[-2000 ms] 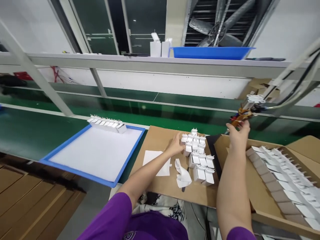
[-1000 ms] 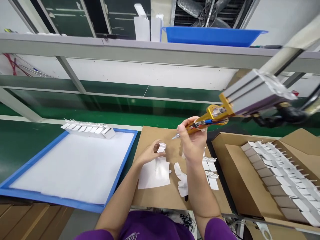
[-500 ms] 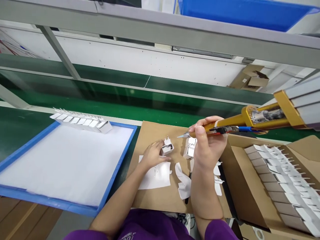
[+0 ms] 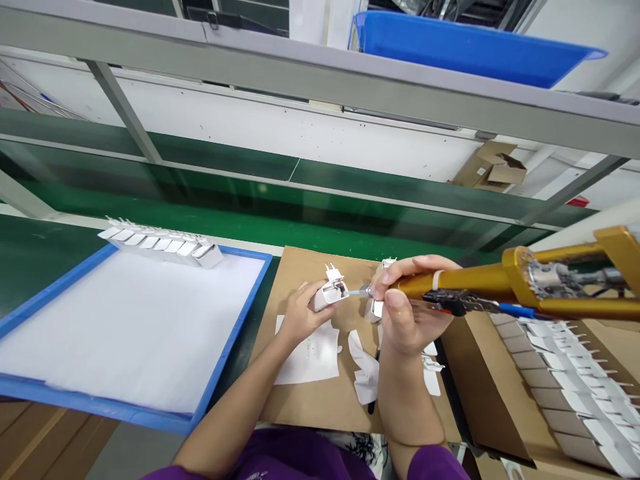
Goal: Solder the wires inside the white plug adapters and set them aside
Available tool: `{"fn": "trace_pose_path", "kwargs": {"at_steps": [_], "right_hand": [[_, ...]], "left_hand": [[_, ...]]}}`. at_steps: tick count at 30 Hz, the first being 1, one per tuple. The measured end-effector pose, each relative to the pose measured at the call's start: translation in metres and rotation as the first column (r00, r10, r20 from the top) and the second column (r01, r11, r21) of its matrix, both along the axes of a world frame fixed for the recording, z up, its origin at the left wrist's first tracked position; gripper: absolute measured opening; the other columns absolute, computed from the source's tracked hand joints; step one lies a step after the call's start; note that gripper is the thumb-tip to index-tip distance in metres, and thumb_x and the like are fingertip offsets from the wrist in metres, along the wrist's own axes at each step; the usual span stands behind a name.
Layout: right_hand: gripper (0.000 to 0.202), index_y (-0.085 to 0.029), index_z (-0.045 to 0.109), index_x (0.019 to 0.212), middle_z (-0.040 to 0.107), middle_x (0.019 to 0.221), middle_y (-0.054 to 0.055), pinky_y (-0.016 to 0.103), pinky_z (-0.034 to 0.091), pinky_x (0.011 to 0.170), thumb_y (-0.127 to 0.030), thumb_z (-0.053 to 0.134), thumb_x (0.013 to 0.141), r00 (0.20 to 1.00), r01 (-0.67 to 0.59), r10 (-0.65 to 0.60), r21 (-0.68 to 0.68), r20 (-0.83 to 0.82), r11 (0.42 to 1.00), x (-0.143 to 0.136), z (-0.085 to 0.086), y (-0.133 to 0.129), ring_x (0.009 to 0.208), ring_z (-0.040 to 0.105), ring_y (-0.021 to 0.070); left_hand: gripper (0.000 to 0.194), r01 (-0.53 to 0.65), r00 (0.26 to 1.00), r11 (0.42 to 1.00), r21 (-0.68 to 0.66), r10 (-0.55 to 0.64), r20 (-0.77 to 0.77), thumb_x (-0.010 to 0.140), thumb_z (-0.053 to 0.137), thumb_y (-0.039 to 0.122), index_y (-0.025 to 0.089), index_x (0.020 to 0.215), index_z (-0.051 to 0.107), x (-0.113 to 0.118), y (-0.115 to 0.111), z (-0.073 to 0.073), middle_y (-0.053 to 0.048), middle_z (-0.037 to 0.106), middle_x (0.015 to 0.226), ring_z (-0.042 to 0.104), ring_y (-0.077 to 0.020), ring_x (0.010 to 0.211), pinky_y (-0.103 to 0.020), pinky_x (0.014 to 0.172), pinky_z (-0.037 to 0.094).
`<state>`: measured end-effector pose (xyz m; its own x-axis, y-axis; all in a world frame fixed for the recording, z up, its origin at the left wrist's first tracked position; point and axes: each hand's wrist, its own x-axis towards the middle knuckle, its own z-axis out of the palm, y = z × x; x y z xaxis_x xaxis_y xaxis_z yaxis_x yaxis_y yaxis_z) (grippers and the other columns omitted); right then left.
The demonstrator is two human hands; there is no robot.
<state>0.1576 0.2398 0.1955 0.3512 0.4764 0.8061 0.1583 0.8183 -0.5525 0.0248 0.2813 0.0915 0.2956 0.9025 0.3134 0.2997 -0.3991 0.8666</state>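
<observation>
Between the fingers and thumb of my left hand (image 4: 301, 315) is a white plug adapter housing (image 4: 327, 297), tilted, its open end facing right and its two-pin part hinged up. My right hand (image 4: 413, 307) is closed around a gold dispensing gun (image 4: 463, 285) with a thin pale nozzle. That nozzle tip reaches the housing's open end; whether it touches the inside I cannot tell. Partly behind my right fingers stand more white adapter housings (image 4: 374, 311). White paper (image 4: 315, 357) with small specks lies under my left hand, and a crumpled white tissue (image 4: 366, 370) lies to its right.
A blue-rimmed tray (image 4: 220, 343) on the left bears a row of white adapters (image 4: 163, 248). On the right, an open cardboard box (image 4: 493, 373) holds rows of adapters. Brown cardboard (image 4: 300, 407) covers the work spot. A blue bin (image 4: 475, 57) sits on the shelf above.
My left hand has lifted and tilted the adapter housing toward the right. My right hand has lowered the dispensing gun, bringing its nozzle to the housing's open end.
</observation>
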Motion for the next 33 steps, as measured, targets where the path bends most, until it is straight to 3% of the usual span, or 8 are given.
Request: {"fn": "trace_pose_path", "kwargs": {"at_steps": [16,21,28,33], "right_hand": [[0.029,-0.028,0.052,0.107,0.056,0.072,-0.006,0.025,0.044,0.048,-0.026,0.066,0.082,1.000,0.027,-0.027,-0.035,0.007,0.999,0.001,0.001,-0.002,0.051,0.050,0.0100],[0.033,-0.028,0.052,0.108,0.056,0.073,-0.006,0.027,0.045,0.050,-0.026,0.068,0.079,1.000,0.005,-0.005,-0.032,0.009,0.999,0.001,0.002,-0.004,0.054,0.052,0.0109],[0.041,-0.028,0.053,0.113,0.059,0.076,-0.005,0.029,0.048,0.053,-0.022,0.070,0.076,0.998,-0.065,0.065,-0.003,-0.012,0.998,-0.005,0.002,-0.009,0.058,0.055,0.0128],[0.045,-0.028,0.051,0.116,0.059,0.077,-0.005,0.030,0.049,0.055,-0.018,0.070,0.076,0.996,-0.092,0.092,0.012,-0.013,0.996,-0.009,0.002,-0.012,0.059,0.055,0.0124]], "left_hand": [[0.031,0.001,0.997,1.000,0.024,-0.003,0.074,0.074,0.066,0.026,0.023,0.105,0.065,-0.002,-0.010,0.012,-0.004,0.073,0.104,0.066,-0.0239,0.096,-0.034,0.083,0.051],[0.033,0.018,0.993,0.999,-0.049,-0.012,0.114,0.074,0.069,0.027,0.022,0.107,0.065,-0.003,-0.008,0.009,-0.006,0.072,0.108,0.066,-0.0243,0.097,-0.035,0.086,0.052],[0.040,0.172,0.945,0.954,-0.247,-0.089,0.315,0.074,0.072,0.028,0.019,0.111,0.062,0.012,-0.009,-0.005,-0.007,0.071,0.110,0.068,-0.0228,0.096,-0.033,0.085,0.054],[0.041,0.259,0.887,0.928,-0.267,-0.120,0.445,0.072,0.075,0.033,0.018,0.107,0.062,0.023,-0.018,-0.001,-0.007,0.071,0.109,0.068,-0.0225,0.098,-0.031,0.087,0.054]]}}
